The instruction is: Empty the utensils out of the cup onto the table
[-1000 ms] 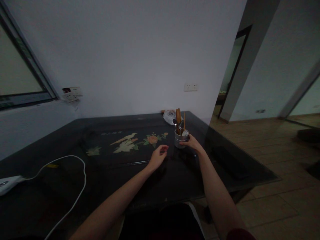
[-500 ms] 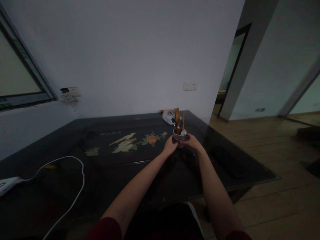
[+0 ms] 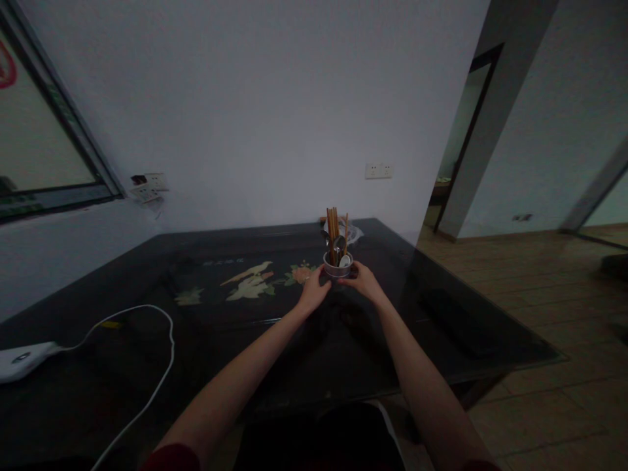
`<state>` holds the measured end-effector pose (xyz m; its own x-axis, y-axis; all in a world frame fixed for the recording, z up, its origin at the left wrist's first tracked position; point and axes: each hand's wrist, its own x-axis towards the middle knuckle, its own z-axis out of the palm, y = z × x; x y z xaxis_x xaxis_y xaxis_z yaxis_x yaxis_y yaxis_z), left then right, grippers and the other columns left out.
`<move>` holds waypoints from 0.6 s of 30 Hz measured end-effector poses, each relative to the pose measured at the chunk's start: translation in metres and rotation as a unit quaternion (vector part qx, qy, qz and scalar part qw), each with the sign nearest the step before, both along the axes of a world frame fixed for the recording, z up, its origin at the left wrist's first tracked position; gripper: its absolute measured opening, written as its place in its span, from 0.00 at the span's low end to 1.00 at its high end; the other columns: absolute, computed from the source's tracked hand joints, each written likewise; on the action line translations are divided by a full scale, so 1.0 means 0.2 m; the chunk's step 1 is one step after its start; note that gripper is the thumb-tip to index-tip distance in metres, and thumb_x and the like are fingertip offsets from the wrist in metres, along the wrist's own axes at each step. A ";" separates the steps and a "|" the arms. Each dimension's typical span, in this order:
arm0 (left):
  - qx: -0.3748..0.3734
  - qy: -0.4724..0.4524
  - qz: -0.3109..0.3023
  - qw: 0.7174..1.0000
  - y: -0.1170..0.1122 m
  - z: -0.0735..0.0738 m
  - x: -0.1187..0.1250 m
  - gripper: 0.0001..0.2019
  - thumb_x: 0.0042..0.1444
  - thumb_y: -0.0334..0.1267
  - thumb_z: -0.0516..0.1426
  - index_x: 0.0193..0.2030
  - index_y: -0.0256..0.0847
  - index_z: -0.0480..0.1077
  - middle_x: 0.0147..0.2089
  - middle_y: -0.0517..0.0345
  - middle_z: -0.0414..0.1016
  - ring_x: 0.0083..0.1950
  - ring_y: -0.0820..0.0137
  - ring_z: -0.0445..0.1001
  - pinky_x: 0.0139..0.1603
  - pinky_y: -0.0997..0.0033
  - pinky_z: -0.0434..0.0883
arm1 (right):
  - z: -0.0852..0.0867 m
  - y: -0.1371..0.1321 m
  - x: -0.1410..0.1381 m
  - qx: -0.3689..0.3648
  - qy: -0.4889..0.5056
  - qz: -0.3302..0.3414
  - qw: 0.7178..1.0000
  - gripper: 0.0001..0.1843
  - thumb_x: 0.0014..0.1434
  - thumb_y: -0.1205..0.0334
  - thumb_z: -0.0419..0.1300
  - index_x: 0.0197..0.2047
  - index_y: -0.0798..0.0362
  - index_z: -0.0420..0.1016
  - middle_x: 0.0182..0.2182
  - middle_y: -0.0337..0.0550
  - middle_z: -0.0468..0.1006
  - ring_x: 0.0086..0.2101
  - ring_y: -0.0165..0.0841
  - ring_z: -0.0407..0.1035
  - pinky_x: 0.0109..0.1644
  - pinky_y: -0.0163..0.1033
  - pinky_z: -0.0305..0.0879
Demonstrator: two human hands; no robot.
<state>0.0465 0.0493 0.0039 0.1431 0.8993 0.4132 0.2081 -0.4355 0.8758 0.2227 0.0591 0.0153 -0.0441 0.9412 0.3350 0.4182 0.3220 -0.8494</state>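
Observation:
A small metal utensil cup (image 3: 337, 267) stands on the dark glass-topped table (image 3: 206, 353). Wooden chopsticks (image 3: 333, 226) and a few spoons stick up out of it. My left hand (image 3: 314, 292) wraps the cup's left side and my right hand (image 3: 362, 282) wraps its right side, so both hands hold it. The lower part of the cup is hidden behind my fingers.
A white cable (image 3: 147, 366) loops across the left of the table from a white device (image 3: 22, 359) at the left edge. A painted bird-and-flower panel (image 3: 255, 281) lies under the glass. A plastic bag (image 3: 354, 231) lies behind the cup. Open wooden floor (image 3: 540, 288) is on the right.
My left hand moved from the tabletop to the cup's left side and closed on it. Held by both hands, the cup has shifted slightly left.

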 end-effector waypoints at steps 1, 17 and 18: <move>0.011 0.005 0.007 1.000 -0.02 0.00 -0.06 0.26 0.49 0.28 0.55 0.57 0.36 0.63 0.56 0.46 0.69 0.57 0.63 0.68 0.62 0.56 0.61 | 0.00 -0.02 -0.05 0.007 -0.006 0.008 1.000 0.29 0.39 0.60 0.71 0.45 0.57 0.69 0.41 0.49 0.78 0.38 0.36 0.74 0.43 0.41 0.70; 0.014 0.067 0.050 0.996 -0.33 0.06 -0.47 0.19 0.59 0.44 0.51 0.53 0.37 0.68 0.53 0.48 0.73 0.53 0.65 0.72 0.56 0.63 0.67 | 0.07 -0.23 -0.32 0.023 -0.065 0.100 0.993 0.27 0.40 0.54 0.72 0.41 0.56 0.71 0.38 0.47 0.78 0.37 0.37 0.74 0.40 0.39 0.69; 0.011 0.074 0.058 0.996 -0.33 0.06 -0.49 0.18 0.59 0.45 0.50 0.51 0.37 0.69 0.51 0.49 0.75 0.52 0.65 0.73 0.55 0.64 0.67 | 0.06 -0.24 -0.32 0.016 -0.065 0.107 0.992 0.27 0.39 0.54 0.72 0.41 0.56 0.71 0.38 0.47 0.78 0.37 0.37 0.74 0.40 0.39 0.69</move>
<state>-0.0513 -0.0169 0.0166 0.0994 0.9046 0.4145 0.3843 -0.4191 0.8226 0.1578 0.0109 0.0280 -0.2875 0.8940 0.3436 0.4423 0.4421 -0.7804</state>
